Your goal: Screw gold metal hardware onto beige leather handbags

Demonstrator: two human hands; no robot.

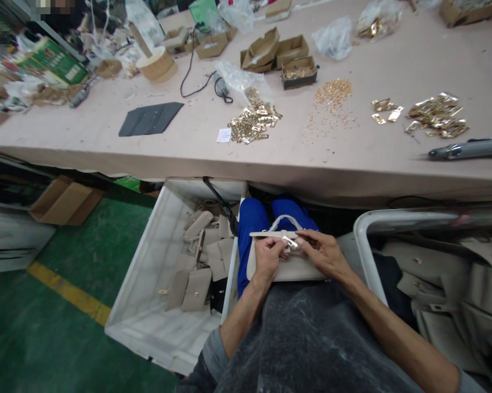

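Note:
A beige handbag with a looped top handle rests across my lap, on blue trousers. At the front edge of its flap sits a shiny gold metal clasp plate with a slot in it. My left hand pinches the plate's left side between thumb and fingers. From the other side, my right hand has its thumb and fingertips closed on the plate and the flap edge. The fingers partly cover the flap beneath the plate.
Left of my legs a white bin holds several beige bag pieces; another bin with beige bags stands right. On the table lie gold plates, small gold screws, more plates, an electric screwdriver and a dark pad.

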